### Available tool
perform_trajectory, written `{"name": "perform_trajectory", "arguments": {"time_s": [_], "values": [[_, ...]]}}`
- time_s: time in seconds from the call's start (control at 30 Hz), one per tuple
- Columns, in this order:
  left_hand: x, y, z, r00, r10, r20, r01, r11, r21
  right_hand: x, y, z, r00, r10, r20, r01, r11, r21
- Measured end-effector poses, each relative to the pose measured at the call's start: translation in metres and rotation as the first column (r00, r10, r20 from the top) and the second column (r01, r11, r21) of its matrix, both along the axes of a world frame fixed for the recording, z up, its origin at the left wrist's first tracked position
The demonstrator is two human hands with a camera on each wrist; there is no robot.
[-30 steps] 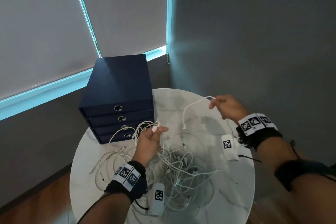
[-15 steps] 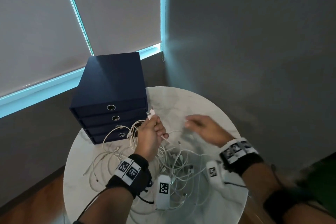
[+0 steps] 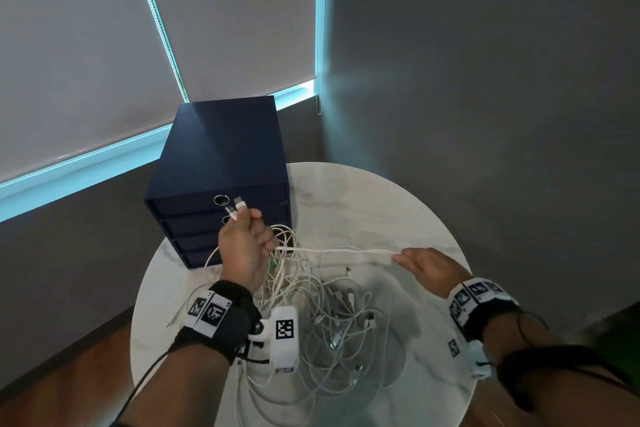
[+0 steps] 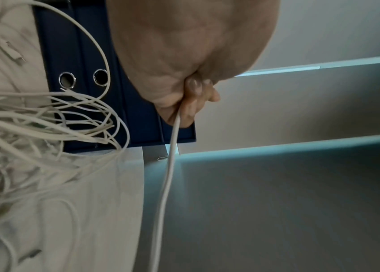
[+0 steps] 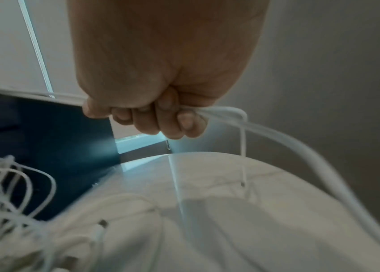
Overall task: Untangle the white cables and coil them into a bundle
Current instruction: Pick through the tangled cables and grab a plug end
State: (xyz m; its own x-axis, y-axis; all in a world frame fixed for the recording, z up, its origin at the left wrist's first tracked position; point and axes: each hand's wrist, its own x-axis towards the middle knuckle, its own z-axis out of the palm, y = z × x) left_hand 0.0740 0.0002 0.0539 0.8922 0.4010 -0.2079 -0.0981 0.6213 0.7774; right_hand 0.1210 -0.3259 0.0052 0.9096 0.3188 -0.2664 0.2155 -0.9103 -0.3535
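Above the round bench point(image 3: 398, 218), the left hand point(image 3: 242, 246) and right hand point(image 3: 429, 267) each gripped one taut cable point(image 3: 339, 250), tangle point(image 3: 322, 315) mid-bench, far-right edge bare.

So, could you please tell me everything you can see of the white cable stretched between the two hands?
The stretched white cable is thin, round and smooth, plastic by its look. It runs nearly level above the marble table, clear of the tangled pile. The left hand grips one end in a fist, two USB plugs poking out above it. The right hand grips the other end with curled fingers, slack looping out behind.
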Motion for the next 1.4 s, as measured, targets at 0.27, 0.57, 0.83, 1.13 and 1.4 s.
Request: {"name": "perform_trajectory", "arguments": {"time_s": [0.27, 0.57, 0.83, 1.13, 1.4], "values": [[-0.006, -0.004, -0.013, 0.993, -0.088, -0.078, 0.094, 0.992, 0.088, -0.017, -0.087, -0.046, 0.950, -0.296, -0.100, 0.288, 0.954, -0.083], [-0.025, -0.041, -0.043, 0.934, -0.272, -0.232, 0.332, 0.903, 0.275, -0.051, -0.112, -0.066, 0.904, -0.347, -0.250, 0.202, 0.862, -0.465], [-0.039, -0.056, -0.072, 0.891, -0.316, -0.327, 0.412, 0.865, 0.286, 0.014, -0.012, -0.025, 0.970, -0.189, -0.153, 0.150, 0.961, -0.232], [-0.039, -0.051, -0.071, 0.902, -0.285, -0.323, 0.381, 0.878, 0.288, 0.002, 0.109, -0.039, 0.980, -0.004, -0.199, -0.016, 0.995, -0.100], [-0.042, -0.045, -0.071, 0.912, -0.266, -0.312, 0.355, 0.893, 0.276, -0.030, 0.106, -0.094, 0.959, -0.231, -0.165, 0.215, 0.971, -0.106]]}}
